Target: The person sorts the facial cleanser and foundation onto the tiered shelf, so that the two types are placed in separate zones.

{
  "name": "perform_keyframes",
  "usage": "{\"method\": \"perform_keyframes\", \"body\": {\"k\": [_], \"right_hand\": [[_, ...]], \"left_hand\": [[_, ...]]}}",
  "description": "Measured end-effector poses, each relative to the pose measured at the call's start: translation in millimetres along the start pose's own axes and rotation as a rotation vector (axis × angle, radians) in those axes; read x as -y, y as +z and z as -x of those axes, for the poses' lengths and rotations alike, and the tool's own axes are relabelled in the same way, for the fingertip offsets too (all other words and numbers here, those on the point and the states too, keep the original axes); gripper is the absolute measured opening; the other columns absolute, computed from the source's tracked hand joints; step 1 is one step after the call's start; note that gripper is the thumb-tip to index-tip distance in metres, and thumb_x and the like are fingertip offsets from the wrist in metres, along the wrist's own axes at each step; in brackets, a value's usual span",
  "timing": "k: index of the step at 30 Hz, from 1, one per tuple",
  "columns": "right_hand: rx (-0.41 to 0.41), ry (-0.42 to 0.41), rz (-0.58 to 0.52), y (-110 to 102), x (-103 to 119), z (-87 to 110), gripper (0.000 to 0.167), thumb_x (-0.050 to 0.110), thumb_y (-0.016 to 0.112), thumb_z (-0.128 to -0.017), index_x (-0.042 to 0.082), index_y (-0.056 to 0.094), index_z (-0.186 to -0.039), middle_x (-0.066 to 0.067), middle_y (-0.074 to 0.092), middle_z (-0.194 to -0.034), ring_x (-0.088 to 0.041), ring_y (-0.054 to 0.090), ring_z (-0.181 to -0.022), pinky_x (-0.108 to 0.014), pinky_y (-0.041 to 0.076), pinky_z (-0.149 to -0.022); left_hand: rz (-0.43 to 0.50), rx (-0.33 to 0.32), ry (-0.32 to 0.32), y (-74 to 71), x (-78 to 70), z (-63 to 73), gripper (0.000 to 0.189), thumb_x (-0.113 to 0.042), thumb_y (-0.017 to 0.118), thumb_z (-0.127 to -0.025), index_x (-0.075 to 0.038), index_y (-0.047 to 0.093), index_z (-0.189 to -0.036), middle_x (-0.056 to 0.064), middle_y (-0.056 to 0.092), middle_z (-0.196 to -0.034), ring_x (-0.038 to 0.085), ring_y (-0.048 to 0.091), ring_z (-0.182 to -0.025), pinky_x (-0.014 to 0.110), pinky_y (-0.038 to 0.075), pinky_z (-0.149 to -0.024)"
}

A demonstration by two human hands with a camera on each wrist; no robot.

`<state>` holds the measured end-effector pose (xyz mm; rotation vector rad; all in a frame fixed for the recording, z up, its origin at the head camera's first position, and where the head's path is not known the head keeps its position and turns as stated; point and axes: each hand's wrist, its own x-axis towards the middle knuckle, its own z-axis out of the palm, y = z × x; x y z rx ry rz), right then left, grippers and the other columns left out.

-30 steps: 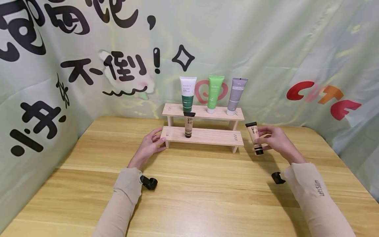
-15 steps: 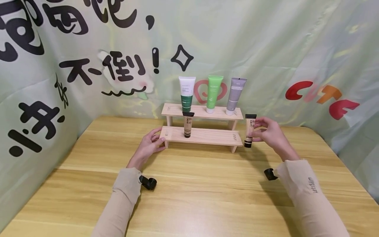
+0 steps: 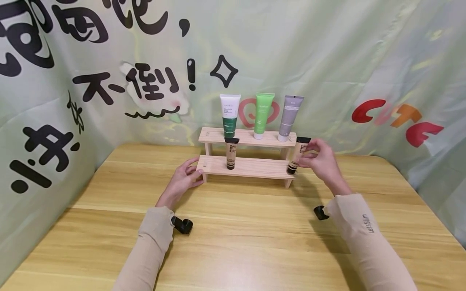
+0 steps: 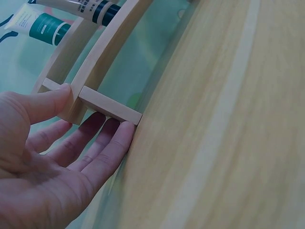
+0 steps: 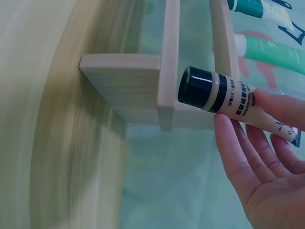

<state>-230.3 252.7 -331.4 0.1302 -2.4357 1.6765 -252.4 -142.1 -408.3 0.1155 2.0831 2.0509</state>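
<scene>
My right hand (image 3: 322, 161) pinches a beige foundation tube (image 5: 243, 100) with a black cap and black crimped end between thumb and fingers. The tube leans, cap down, at the right end of the lower step of a two-step wooden stand (image 3: 258, 166). Whether the cap touches the wood, I cannot tell. At the stand's left end my left hand (image 3: 185, 178) grips the lower step, its thumb on the board and its fingers against the leg (image 4: 109, 105). A second beige tube (image 3: 231, 153) stands cap down on the lower step's left part.
On the upper step stand a white-and-green tube (image 3: 229, 115), a bright green tube (image 3: 263, 115) and a purple-grey tube (image 3: 290, 117). Behind the wooden table (image 3: 233, 242) hangs a pale green cloth (image 3: 309, 48) with printed lettering.
My right hand has carried the foundation tube leftward and slightly up, from beside the stand to the lower step's right end. The left hand stays on the stand's left end.
</scene>
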Motion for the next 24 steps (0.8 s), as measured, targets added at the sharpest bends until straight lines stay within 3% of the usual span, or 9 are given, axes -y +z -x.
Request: {"method": "perform_keyframes", "body": {"k": [5,12,18,21,24], "right_hand": [[-0.019,-0.041,0.084,9.5,1.0,-1.4,0.039,-0.016,0.072,-0.083,-0.006,0.045,-0.110,-0.018,0.059,-0.107,-0.002,0.064,-0.081,-0.020,0.060,-0.072],[-0.065,-0.126,0.200,19.4,-3.6,2.4,0.041,-0.012,0.075,-0.084,-0.008,0.048,-0.114,-0.025,0.062,-0.111,-0.032,0.067,-0.096,-0.014,0.054,-0.073],[-0.070,-0.195,0.210,26.0,-10.0,4.6,0.041,-0.011,0.076,-0.084,-0.010,0.049,-0.115,-0.027,0.064,-0.109,-0.039,0.066,-0.098,-0.011,0.051,-0.073],[-0.046,-0.190,0.221,25.8,-9.6,6.4,0.043,-0.006,0.076,-0.087,-0.009,0.048,-0.119,-0.026,0.063,-0.111,-0.039,0.064,-0.103,-0.020,0.057,-0.081],[-0.012,-0.184,0.232,17.7,-9.6,12.9,0.051,0.003,0.075,-0.092,-0.009,0.045,-0.130,-0.028,0.059,-0.122,-0.042,0.058,-0.115,-0.043,0.056,-0.096]], "left_hand": [[0.009,-0.002,-0.002,2.5,-0.8,0.0,0.057,-0.001,0.048,-0.107,-0.005,0.027,-0.160,0.031,0.045,-0.145,0.046,0.050,-0.129,0.044,0.054,-0.100],[-0.003,0.002,-0.007,5.4,-2.3,-2.5,0.057,-0.001,0.048,-0.107,-0.005,0.028,-0.160,0.031,0.046,-0.144,0.045,0.051,-0.127,0.043,0.055,-0.099],[-0.047,-0.053,0.003,2.8,-3.9,-1.3,0.067,-0.002,0.052,-0.106,-0.002,0.015,-0.161,0.033,0.039,-0.150,0.047,0.048,-0.130,0.047,0.051,-0.103],[-0.132,-0.113,0.051,-0.6,-10.4,1.9,0.071,-0.008,0.053,-0.106,0.000,0.009,-0.161,0.032,0.035,-0.153,0.046,0.045,-0.134,0.050,0.048,-0.106],[-0.352,-0.168,0.128,-6.4,-20.7,11.3,0.071,-0.021,0.053,-0.107,-0.002,0.011,-0.162,0.028,0.034,-0.156,0.044,0.039,-0.139,0.057,0.040,-0.112]]}}
